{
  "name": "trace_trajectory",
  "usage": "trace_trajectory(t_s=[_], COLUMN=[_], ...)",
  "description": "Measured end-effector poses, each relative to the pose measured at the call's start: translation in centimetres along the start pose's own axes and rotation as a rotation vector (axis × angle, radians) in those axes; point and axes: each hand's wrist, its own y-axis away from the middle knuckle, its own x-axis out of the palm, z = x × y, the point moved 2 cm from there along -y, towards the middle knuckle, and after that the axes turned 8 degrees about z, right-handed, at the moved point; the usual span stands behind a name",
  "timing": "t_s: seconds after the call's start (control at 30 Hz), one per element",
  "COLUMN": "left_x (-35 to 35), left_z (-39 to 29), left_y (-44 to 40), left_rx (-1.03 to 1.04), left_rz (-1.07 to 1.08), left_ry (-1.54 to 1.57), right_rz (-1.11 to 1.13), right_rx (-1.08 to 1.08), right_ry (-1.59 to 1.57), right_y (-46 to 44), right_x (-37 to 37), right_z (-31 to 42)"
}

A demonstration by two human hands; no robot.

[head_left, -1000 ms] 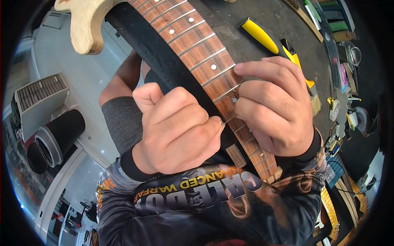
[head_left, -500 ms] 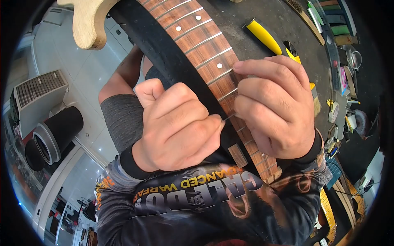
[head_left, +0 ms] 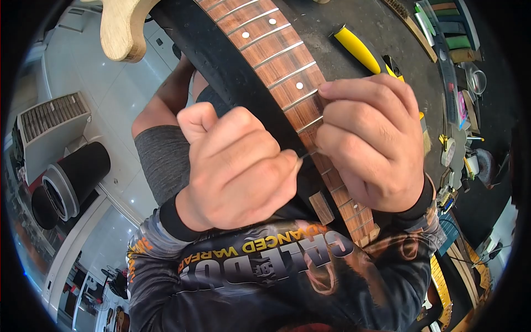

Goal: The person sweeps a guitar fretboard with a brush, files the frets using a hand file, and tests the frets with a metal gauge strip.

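Observation:
A guitar neck (head_left: pixel 286 62) with a reddish-brown fretboard, metal frets and white dot inlays runs diagonally through the view. My left hand (head_left: pixel 235 171) is closed in a fist left of the neck, pinching a thin dark wire (head_left: pixel 306 155) at its fingertips. The wire resembles a short piece of fret wire and reaches across to the fingers of my right hand (head_left: pixel 373 138). That hand is curled over the fretboard, its index fingertip touching the board's edge near a dot inlay. Its thumb and the wire's far end are hidden.
On the dark bench lie a yellow-handled tool (head_left: pixel 357 50), a brush (head_left: pixel 409 25) and a tape roll (head_left: pixel 449 151). A small wooden block (head_left: pixel 321 208) is beside the neck's lower end. The pale guitar body (head_left: pixel 123 33) is upper left; a black bin (head_left: pixel 77 177) stands on the floor.
The neck has shifted slightly rightward and down in view. My left hand sits a little further left, and slightly more of the wire shows between my hands. Both grips look the same.

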Motion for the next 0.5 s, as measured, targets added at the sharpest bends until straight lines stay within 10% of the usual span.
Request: trace_trajectory(t_s=[0.5], left_x=[0.5], left_z=[0.7], left_y=[0.1], left_rx=[0.053], left_rz=[-0.072], left_ry=[-0.049], right_rz=[-0.043], right_rx=[0.007], right_ry=[-0.131], right_y=[0.6], right_x=[0.3], right_z=[-1.5])
